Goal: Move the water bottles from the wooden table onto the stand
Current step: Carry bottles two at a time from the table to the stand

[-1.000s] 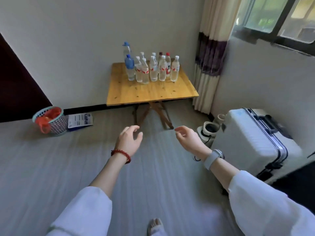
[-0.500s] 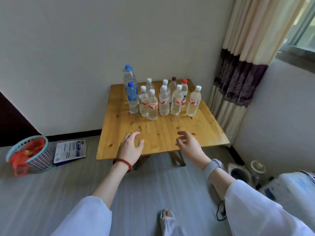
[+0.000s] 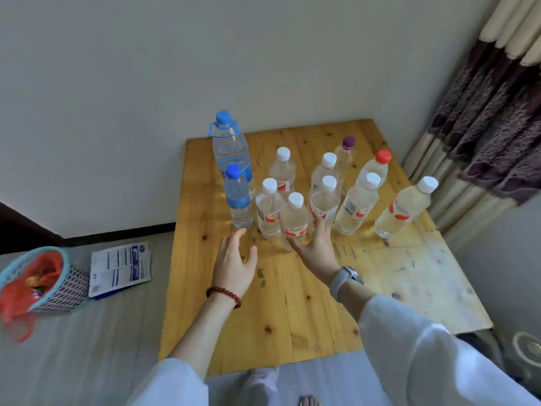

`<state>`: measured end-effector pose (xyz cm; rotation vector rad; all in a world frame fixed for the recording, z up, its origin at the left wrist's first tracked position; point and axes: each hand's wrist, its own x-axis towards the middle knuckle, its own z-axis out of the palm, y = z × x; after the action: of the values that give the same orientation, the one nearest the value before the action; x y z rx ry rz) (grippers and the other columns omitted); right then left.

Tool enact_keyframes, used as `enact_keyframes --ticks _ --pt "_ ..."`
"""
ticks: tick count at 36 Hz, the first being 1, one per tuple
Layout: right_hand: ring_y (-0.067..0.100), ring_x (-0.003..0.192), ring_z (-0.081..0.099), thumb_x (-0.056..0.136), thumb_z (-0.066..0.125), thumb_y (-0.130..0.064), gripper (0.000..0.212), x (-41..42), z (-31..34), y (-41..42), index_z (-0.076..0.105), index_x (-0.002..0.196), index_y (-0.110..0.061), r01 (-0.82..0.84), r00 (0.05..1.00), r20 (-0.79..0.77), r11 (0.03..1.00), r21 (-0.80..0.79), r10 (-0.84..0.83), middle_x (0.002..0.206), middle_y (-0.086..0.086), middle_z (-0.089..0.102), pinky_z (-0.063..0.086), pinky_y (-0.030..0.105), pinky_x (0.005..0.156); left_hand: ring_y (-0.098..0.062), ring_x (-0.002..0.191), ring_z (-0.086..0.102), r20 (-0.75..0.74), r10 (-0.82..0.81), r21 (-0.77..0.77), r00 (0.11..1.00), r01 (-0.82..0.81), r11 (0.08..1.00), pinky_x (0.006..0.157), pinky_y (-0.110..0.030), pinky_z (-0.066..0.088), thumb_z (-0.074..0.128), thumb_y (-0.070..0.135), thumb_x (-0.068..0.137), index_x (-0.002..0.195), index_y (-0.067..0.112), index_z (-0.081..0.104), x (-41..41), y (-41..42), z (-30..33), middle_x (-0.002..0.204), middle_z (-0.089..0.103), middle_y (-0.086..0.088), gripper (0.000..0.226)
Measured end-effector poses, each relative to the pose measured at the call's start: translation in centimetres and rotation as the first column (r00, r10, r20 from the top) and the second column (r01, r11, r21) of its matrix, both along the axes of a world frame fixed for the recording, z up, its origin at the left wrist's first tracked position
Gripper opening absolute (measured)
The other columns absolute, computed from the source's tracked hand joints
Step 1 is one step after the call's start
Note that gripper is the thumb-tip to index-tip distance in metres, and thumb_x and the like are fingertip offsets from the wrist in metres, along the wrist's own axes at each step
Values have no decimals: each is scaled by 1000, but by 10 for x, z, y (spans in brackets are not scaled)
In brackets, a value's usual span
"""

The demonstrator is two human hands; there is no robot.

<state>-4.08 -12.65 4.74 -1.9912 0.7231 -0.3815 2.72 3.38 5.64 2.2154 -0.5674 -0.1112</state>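
Note:
Several water bottles stand in a cluster at the back of the wooden table [image 3: 307, 303]. Most have white caps and red labels. A tall blue-capped bottle [image 3: 229, 148] stands at the back left, with a smaller blue-capped bottle [image 3: 238, 197] in front of it. My left hand [image 3: 234, 266] hovers open just short of that smaller bottle. My right hand [image 3: 314, 247] is cupped against the base and right side of the front white-capped bottle [image 3: 295, 219], fingers spread, not closed round it. No stand is in view.
A purple-capped bottle [image 3: 347, 155] and a red-capped bottle [image 3: 377, 168] stand at the back right. On the floor to the left are a mesh basket with a red bag [image 3: 38, 281] and a printed packet [image 3: 120, 268]. A curtain [image 3: 491, 118] hangs right.
I have come up close to the table. Both hands have moved forward over it, the right one reaching the front white-capped bottle, the left nearing the small blue-capped one.

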Motion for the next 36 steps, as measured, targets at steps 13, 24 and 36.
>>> enact_keyframes --ticks 13,24,36 --pt "19 130 40 80 67 -37 77 53 -40 0 22 140 -20 204 977 -51 978 -33 -206 144 5 39 36 28 104 -27 138 18 -67 -254 -37 965 252 967 112 -41 23 65 21 80 140 11 18 95 -67 -37 149 22 -16 77" --pt "8 110 53 74 66 -48 66 -6 -38 -5 30 128 -37 310 944 -123 951 12 -306 122 -12 54 48 33 93 -36 116 44 -74 -260 -150 963 247 957 86 -46 46 77 7 65 130 25 27 107 -110 -67 128 40 -22 84" --pt "18 105 59 73 67 -41 58 -82 -18 1 35 120 -32 521 853 -68 844 128 -517 117 0 56 55 24 75 8 110 43 -170 -646 -312 744 582 751 79 -2 33 68 54 60 121 39 37 41 -112 -32 118 47 22 70"
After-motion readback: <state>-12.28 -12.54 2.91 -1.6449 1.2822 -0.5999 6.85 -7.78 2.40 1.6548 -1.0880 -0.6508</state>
